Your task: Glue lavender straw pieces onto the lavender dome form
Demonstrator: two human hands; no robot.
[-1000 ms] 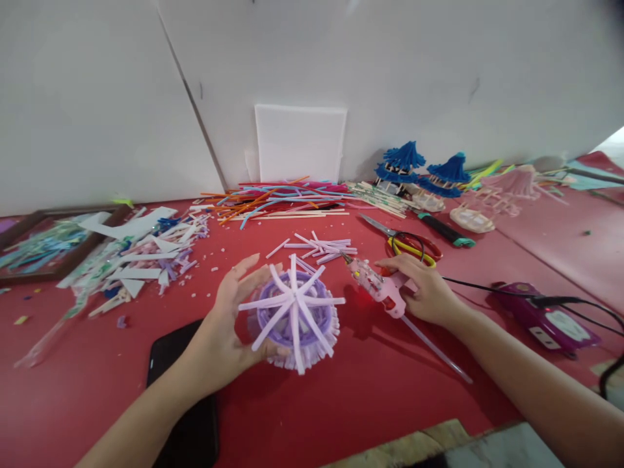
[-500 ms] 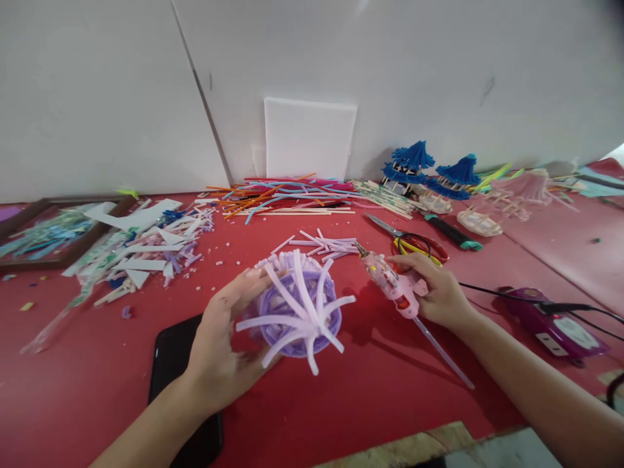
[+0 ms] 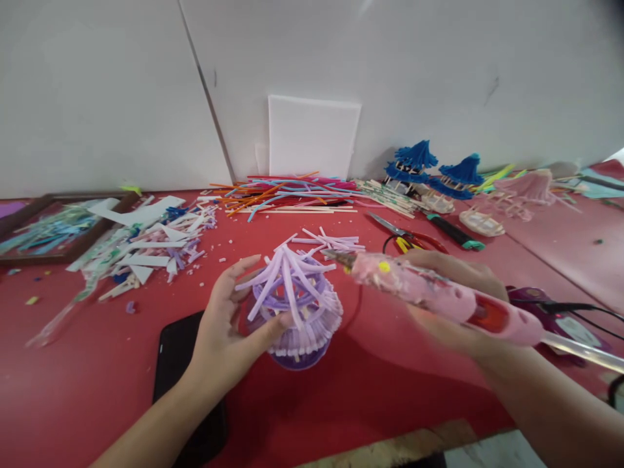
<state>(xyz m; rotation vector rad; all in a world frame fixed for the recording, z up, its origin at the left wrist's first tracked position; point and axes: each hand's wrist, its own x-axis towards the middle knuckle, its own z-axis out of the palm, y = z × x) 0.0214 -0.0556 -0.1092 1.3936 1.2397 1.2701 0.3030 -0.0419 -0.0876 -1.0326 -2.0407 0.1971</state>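
Note:
My left hand (image 3: 236, 325) is wrapped round a purple pipe-cleaner structure (image 3: 305, 335), its thumb over the lower front. Pale lilac strips spread out and down from a peak at its top, above a ruffled lilac ring. My right hand (image 3: 453, 292) grips a pink glue gun (image 3: 429, 292), raised and lying nearly level, with its nozzle pointing left near the structure's right upper side. A clear glue stick (image 3: 580, 351) sticks out of the gun's back end. Behind the structure lie short lilac pieces (image 3: 331, 242) on the red table (image 3: 380, 396).
A black phone (image 3: 178, 354) lies beside my left wrist. White and purple scraps (image 3: 151, 244) and a brown frame (image 3: 73, 253) are at the left. Coloured pipe cleaners (image 3: 292, 192), scissors (image 3: 390, 224), blue-roofed models (image 3: 414, 159) and a purple power strip (image 3: 575, 331) stand or lie farther off.
The purple structure has tipped so its peak points up and its ruffled side shows. My right hand has lifted the glue gun closer to the camera and turned it more level.

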